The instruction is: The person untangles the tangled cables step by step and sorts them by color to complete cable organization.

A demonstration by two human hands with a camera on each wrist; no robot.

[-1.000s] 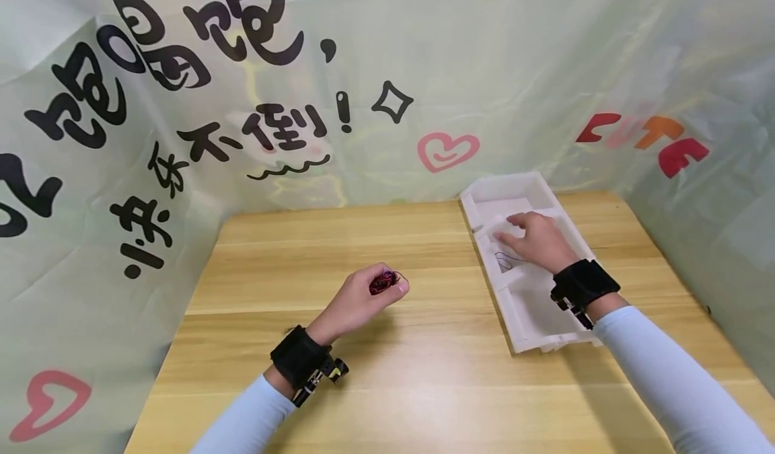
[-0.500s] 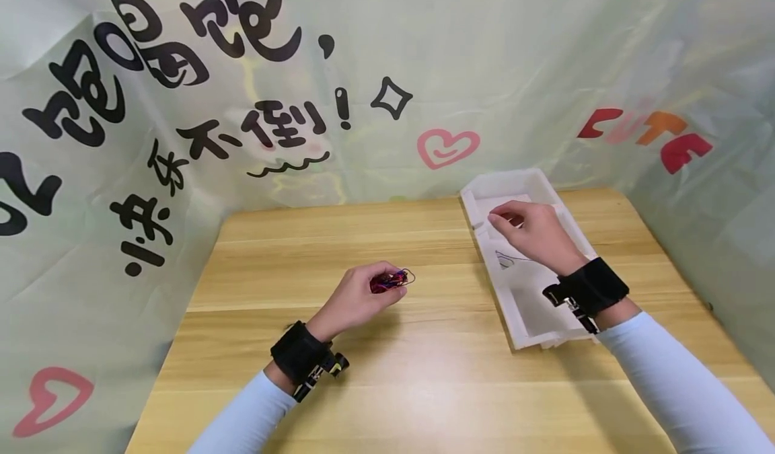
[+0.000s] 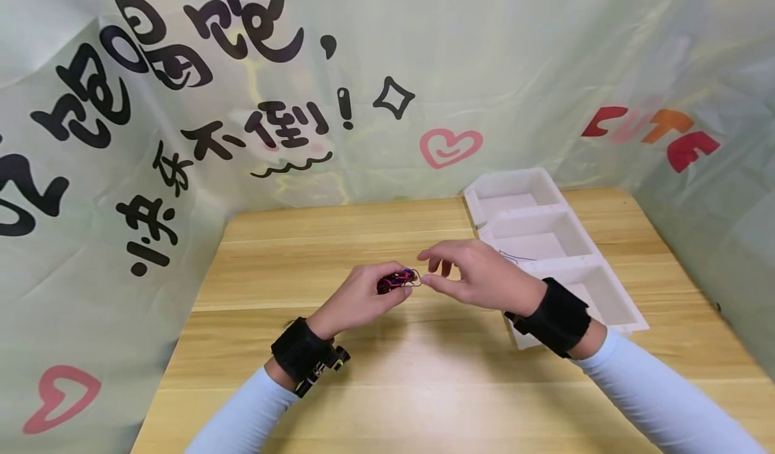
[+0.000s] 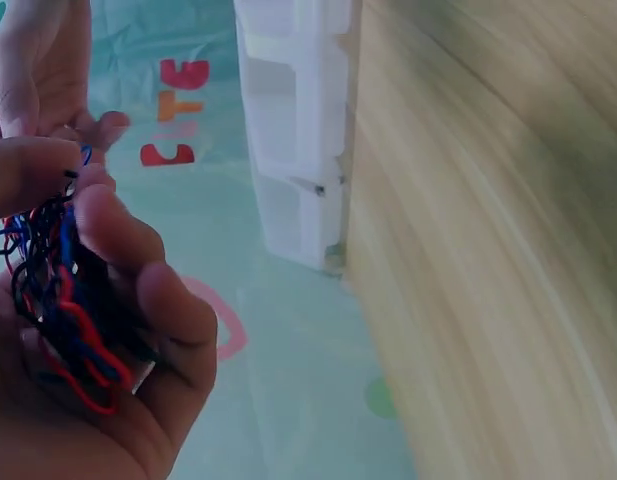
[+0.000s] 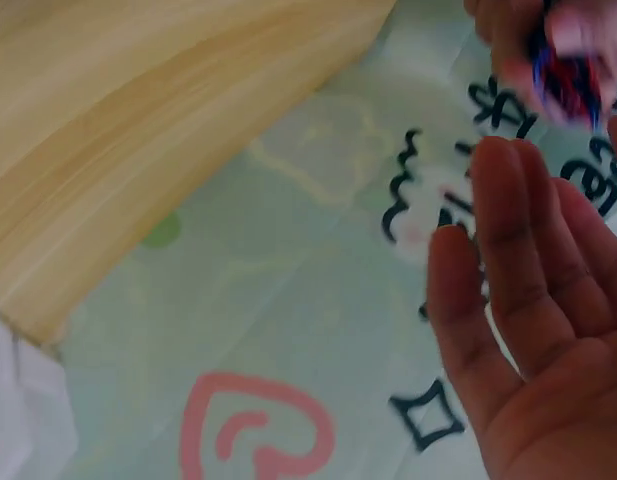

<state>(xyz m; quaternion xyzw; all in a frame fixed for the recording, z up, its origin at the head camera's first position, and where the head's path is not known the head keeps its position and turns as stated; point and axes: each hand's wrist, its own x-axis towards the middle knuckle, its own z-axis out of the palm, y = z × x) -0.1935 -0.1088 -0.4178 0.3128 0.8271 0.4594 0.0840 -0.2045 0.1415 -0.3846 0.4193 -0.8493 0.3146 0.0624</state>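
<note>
A tangled bunch of thin wires [image 3: 396,280], red, blue and black, sits in my left hand [image 3: 357,299], which grips it above the table. In the left wrist view the wires [image 4: 68,300] lie between curled fingers and palm. My right hand [image 3: 484,276] is just to the right of the bunch, thumb and fingers apart, its fingertips close to the loose wire ends. The right wrist view has that right hand [image 5: 538,300] with fingers extended and nothing seen in them. Whether it touches a wire end cannot be made out.
A white tray [image 3: 566,206] with three compartments stands at the right of the wooden table [image 3: 303,239], partly behind my right hand and wrist. One dark wire [image 3: 514,257] lies in its middle compartment. A printed cloth [image 3: 363,165] hangs behind the table and at its sides.
My right hand has moved left and toward me, from over the tray to beside the wire bunch, its fingers parting. The left hand has barely moved and still grips the wires.
</note>
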